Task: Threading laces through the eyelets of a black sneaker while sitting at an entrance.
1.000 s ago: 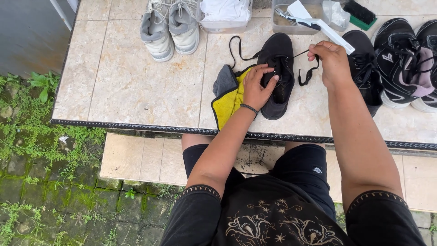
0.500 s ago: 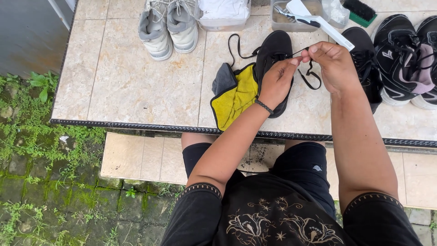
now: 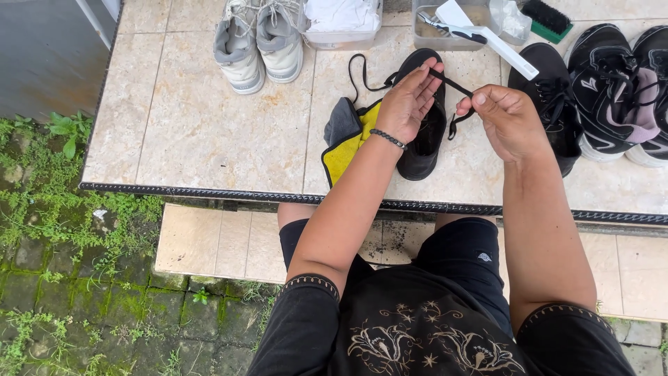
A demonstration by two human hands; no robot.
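Fingers of both hands pinch a black lace, held taut between left hand and right hand. Lace hangs above a black shoe lying on the tiled table, beside a yellow cloth.

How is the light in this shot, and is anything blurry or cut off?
Head view: soft, even daylight, no hard shadows or glare on the tiled table; left hand, right hand and black lace look sharp; the shoes at the right edge are cut off.
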